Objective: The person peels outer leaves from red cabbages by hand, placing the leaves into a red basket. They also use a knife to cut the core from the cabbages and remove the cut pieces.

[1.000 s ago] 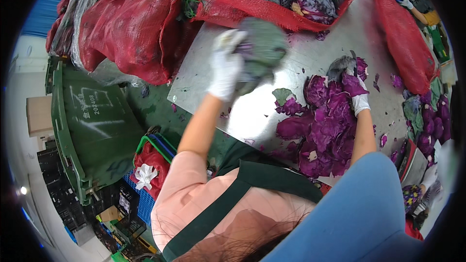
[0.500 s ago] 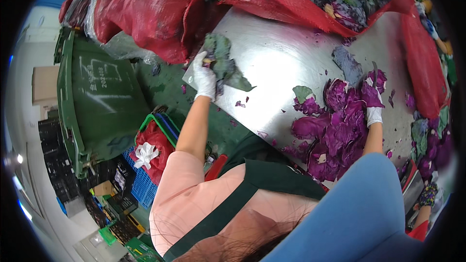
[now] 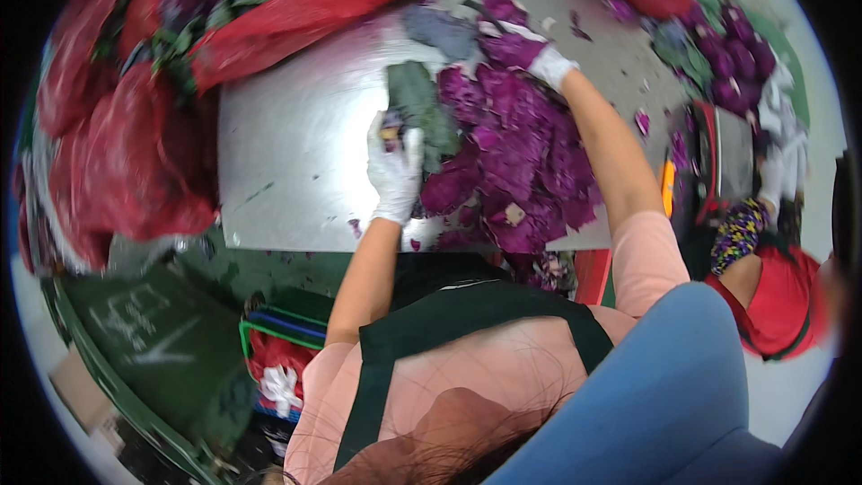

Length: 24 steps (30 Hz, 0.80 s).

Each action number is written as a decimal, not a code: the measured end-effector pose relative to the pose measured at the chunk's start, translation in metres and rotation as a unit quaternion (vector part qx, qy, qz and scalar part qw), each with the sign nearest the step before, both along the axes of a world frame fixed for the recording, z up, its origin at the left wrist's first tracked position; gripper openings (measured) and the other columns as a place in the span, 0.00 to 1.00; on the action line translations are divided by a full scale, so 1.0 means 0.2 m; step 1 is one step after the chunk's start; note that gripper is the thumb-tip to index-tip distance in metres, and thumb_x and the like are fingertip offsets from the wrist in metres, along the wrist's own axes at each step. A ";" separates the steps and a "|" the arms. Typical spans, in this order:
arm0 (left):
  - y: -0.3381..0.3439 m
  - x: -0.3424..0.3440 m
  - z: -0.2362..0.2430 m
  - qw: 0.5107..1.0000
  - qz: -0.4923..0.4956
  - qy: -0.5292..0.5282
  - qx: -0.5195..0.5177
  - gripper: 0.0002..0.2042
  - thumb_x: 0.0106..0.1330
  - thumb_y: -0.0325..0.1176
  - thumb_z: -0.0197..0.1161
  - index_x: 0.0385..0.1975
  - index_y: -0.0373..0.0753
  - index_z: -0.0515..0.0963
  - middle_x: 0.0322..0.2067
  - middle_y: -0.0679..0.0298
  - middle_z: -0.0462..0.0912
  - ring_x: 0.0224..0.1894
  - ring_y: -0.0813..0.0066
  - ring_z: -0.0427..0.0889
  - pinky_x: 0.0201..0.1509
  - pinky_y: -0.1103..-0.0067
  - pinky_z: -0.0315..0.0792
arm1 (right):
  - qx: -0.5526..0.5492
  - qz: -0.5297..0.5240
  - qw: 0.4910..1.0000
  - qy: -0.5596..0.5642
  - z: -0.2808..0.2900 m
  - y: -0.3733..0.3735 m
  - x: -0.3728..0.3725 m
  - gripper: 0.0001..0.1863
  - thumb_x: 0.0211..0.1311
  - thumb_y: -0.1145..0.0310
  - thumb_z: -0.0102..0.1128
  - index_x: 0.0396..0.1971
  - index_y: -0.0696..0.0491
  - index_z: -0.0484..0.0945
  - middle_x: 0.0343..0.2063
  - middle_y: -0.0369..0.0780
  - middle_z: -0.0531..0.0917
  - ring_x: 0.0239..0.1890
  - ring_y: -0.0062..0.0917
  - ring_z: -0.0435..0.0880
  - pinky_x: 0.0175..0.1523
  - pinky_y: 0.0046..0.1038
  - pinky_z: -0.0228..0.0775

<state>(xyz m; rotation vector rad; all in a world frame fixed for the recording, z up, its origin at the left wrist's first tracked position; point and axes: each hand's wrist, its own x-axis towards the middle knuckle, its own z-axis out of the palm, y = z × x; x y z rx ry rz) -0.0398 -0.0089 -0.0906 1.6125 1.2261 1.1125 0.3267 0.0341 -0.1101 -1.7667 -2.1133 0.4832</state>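
Both my hands wear white gloves. My left hand is closed on green outer cabbage leaves, just left of a heap of loose purple cabbage leaves on the steel table. Farther up and right, my right hand grips purple cabbage at the top of that heap; its fingertips are partly hidden. A grey-blue leaf lies between my hands, above the green leaves.
Red mesh sacks line the left and back. A green bin and crates stand below left. At right are purple cabbages, a yellow-handled tool and a co-worker in red.
My left hand has moved from the table's left edge to beside the purple heap, still holding green leaves. My view has turned, shifting the table and right hand in the picture.
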 end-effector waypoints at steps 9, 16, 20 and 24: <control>-0.24 0.47 0.03 0.983 -0.164 0.074 0.026 0.43 0.54 0.44 0.77 0.65 0.29 0.62 0.55 0.45 0.74 0.57 0.56 0.76 0.62 0.69 0.69 | 0.013 -0.018 0.995 0.097 0.12 -0.40 -0.02 0.23 0.62 0.64 0.65 0.58 0.45 0.77 0.50 0.41 0.82 0.53 0.38 0.80 0.58 0.34 0.72; -0.72 0.63 0.06 0.920 -0.372 0.126 0.011 0.45 0.55 0.49 0.75 0.67 0.30 0.58 0.54 0.43 0.75 0.54 0.50 0.79 0.57 0.68 0.74 | 0.022 -0.091 0.995 0.046 0.16 -1.29 0.04 0.23 0.62 0.64 0.65 0.57 0.54 0.76 0.50 0.43 0.81 0.56 0.34 0.79 0.61 0.33 0.71; -1.14 0.58 0.09 0.886 -0.453 -0.003 -0.102 0.47 0.46 0.35 0.79 0.66 0.34 0.58 0.46 0.55 0.74 0.45 0.60 0.79 0.51 0.70 0.76 | -0.020 -0.274 0.943 0.190 0.24 -1.93 -0.12 0.24 0.57 0.61 0.61 0.54 0.53 0.79 0.52 0.45 0.82 0.53 0.39 0.81 0.60 0.35 0.72; -1.49 0.48 -0.03 0.765 -0.622 0.005 -0.166 0.34 0.53 0.27 0.69 0.63 0.40 0.64 0.50 0.55 0.76 0.52 0.57 0.78 0.60 0.72 0.72 | -0.131 -0.348 0.925 -0.073 0.43 -2.40 -0.39 0.13 0.60 0.69 0.59 0.44 0.51 0.82 0.34 0.44 0.80 0.40 0.43 0.80 0.47 0.42 0.72</control>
